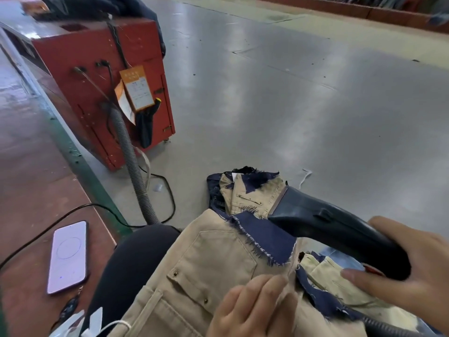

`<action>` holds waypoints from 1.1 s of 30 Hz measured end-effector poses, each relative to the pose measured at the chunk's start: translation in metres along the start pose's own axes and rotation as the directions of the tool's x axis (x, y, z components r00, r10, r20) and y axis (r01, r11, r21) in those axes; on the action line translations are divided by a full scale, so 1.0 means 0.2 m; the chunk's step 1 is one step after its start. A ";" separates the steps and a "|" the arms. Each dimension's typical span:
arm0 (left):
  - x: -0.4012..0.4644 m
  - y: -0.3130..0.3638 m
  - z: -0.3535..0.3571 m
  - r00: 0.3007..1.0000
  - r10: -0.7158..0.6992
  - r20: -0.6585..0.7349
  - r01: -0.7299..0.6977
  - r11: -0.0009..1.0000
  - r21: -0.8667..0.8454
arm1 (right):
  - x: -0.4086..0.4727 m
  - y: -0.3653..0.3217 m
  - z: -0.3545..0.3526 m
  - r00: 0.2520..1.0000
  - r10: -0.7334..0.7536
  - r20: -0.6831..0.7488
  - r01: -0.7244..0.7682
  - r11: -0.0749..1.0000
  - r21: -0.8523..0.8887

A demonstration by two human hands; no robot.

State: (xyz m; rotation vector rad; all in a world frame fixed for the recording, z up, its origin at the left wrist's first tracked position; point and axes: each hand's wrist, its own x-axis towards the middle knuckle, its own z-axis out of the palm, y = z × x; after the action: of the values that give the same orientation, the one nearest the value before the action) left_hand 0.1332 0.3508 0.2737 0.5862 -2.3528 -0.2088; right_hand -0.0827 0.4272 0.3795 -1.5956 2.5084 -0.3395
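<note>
- Your right hand (pixel 413 271) grips the black suction nozzle (pixel 328 227), with fingers and thumb wrapped round its rear end.
- The nozzle's mouth lies over the far end of the trousers (pixel 206 259), just past their frayed navy patch (pixel 264 237).
- Your left hand (pixel 252 305) rests on the trousers, fingers bent. Whether they pinch the cloth cannot be told.
- The phone (pixel 68 256) lies left of the trousers. The red machine (pixel 102 76) and its hose (pixel 131 161) stand beyond them, also to the left.
</note>
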 end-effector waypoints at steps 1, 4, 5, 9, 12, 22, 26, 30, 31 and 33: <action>-0.01 0.00 0.00 0.999 -0.009 0.037 0.009 1.000 -0.004 | 0.00 0.00 0.00 1.000 -0.005 0.001 0.005 1.000 -0.005; -0.04 -0.01 -0.02 0.987 -0.005 0.163 0.008 1.000 -0.018 | 0.01 -0.01 0.01 1.000 -0.007 0.015 0.007 1.000 0.000; -0.04 -0.01 -0.02 0.985 -0.003 0.170 0.006 1.000 -0.020 | 0.02 -0.01 0.01 1.000 -0.008 0.025 0.008 1.000 -0.003; -0.04 0.00 -0.02 0.980 -0.031 0.198 0.040 0.998 -0.043 | 0.02 -0.02 0.01 0.997 -0.010 0.072 0.009 1.000 0.020; -0.03 0.01 -0.01 0.977 -0.042 0.211 0.048 0.999 -0.024 | 0.03 -0.05 -0.03 0.997 -0.012 0.073 0.011 1.000 0.011; -0.07 0.03 -0.01 0.977 -0.033 0.209 0.026 0.999 0.037 | 0.03 -0.10 -0.10 0.963 0.001 0.270 0.027 0.995 -0.100; -0.08 0.04 0.00 0.984 -0.024 0.175 0.013 0.998 0.065 | 0.05 -0.15 -0.05 0.921 0.033 0.389 0.055 0.975 -0.215; -0.11 0.03 0.02 0.989 -0.004 0.144 -0.004 0.998 0.055 | 0.08 -0.24 0.01 0.900 0.017 0.436 0.130 0.943 -0.306; -0.11 0.03 0.02 0.989 -0.001 0.148 -0.008 0.998 0.056 | 0.10 -0.26 0.03 0.901 0.028 0.434 0.130 0.935 -0.330; -0.12 0.02 0.03 0.988 0.001 0.156 -0.007 0.999 0.038 | 0.14 -0.30 0.04 0.899 0.050 0.436 0.120 0.928 -0.354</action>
State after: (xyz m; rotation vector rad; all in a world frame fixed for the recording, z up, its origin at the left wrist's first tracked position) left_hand 0.1439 0.3659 0.2567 0.6029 -2.5139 -0.2146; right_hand -0.0395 0.3759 0.3874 -1.6118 2.2733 0.4816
